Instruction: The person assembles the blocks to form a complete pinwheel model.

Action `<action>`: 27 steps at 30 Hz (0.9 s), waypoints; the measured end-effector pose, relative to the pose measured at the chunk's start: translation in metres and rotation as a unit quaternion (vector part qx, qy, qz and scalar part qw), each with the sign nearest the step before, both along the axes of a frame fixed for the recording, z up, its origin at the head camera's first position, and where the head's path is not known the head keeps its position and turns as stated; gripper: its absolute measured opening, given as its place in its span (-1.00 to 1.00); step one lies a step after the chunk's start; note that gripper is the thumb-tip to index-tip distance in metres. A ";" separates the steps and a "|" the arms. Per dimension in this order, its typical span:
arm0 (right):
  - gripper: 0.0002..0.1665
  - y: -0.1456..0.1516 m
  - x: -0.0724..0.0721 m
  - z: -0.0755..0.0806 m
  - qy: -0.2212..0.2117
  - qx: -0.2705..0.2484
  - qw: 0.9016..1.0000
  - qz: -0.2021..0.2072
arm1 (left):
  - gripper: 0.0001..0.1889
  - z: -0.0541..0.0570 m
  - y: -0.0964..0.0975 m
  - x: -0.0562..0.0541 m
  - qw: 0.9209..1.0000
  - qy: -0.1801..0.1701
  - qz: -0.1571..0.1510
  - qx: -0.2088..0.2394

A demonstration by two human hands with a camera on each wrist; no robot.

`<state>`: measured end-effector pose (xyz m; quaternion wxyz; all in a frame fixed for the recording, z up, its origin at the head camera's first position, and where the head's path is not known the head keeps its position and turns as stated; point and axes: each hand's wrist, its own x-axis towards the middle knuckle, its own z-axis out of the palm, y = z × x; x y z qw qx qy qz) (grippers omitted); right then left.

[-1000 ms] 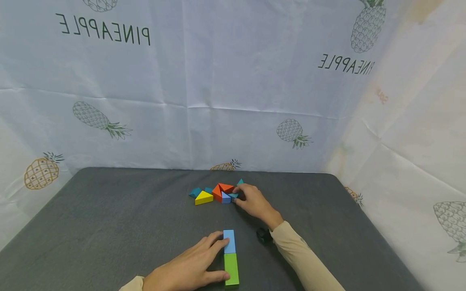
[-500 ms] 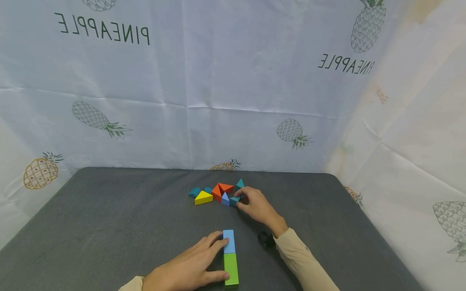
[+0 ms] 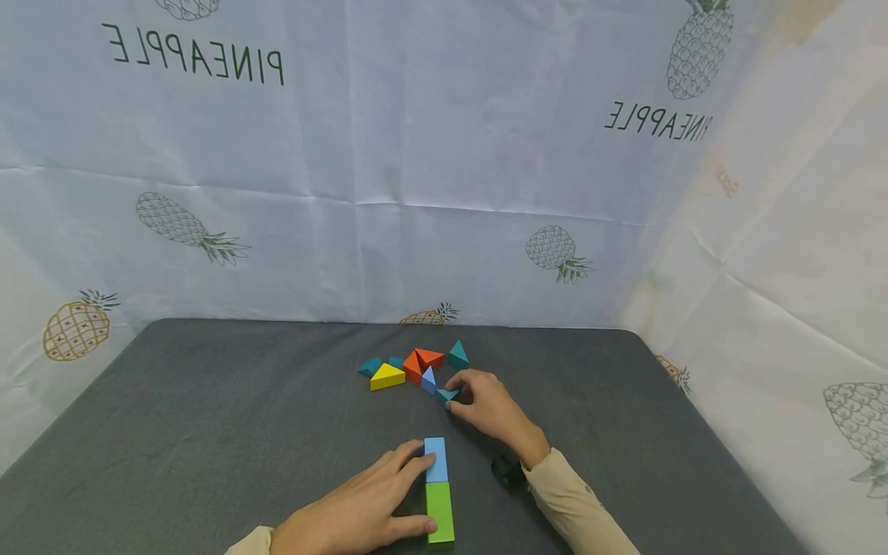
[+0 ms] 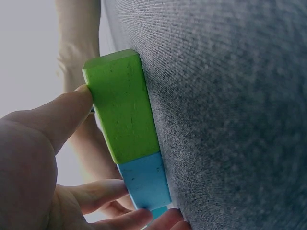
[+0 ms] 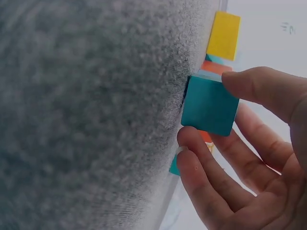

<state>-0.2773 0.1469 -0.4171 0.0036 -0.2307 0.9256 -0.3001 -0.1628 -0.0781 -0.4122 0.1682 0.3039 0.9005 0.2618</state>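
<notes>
My right hand (image 3: 494, 407) pinches a teal triangular block (image 3: 446, 395) between thumb and fingers, low over the table at the near right side of the block cluster. Its square teal face fills the middle of the right wrist view. Nearer to me, my left hand (image 3: 361, 501) touches two rectangular blocks laid end to end: the thumb lies against the green block (image 3: 440, 512), while fingers rest on the light blue block (image 3: 436, 460). In the left wrist view, the green block (image 4: 122, 108) and blue block (image 4: 145, 179) meet flush, with fingers at the blue one's far end.
Behind the held block lie a blue triangular block (image 3: 429, 380), red triangular blocks (image 3: 413, 366), a yellow triangular block (image 3: 388, 377) and a teal triangular block (image 3: 459, 355). More teal pieces (image 3: 371, 367) sit at the left. A pineapple-print cloth (image 3: 444, 154) hangs beyond the dark grey table (image 3: 208, 432).
My right hand has drawn the teal triangular block toward me, out from the cluster. The blue triangular block has turned slightly. My left hand and its two blocks stay put.
</notes>
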 end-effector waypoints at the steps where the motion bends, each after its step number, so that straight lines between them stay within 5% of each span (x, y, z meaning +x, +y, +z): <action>1: -0.75 0.000 0.001 0.000 0.001 -0.001 1.000 0.001 | -0.14 0.000 0.000 0.000 1.000 0.000 0.000 0.000; 27: -0.82 0.004 0.007 0.005 -0.024 -0.026 0.998 0.043 | -0.14 0.000 -0.002 -0.001 1.000 0.006 -0.009 0.005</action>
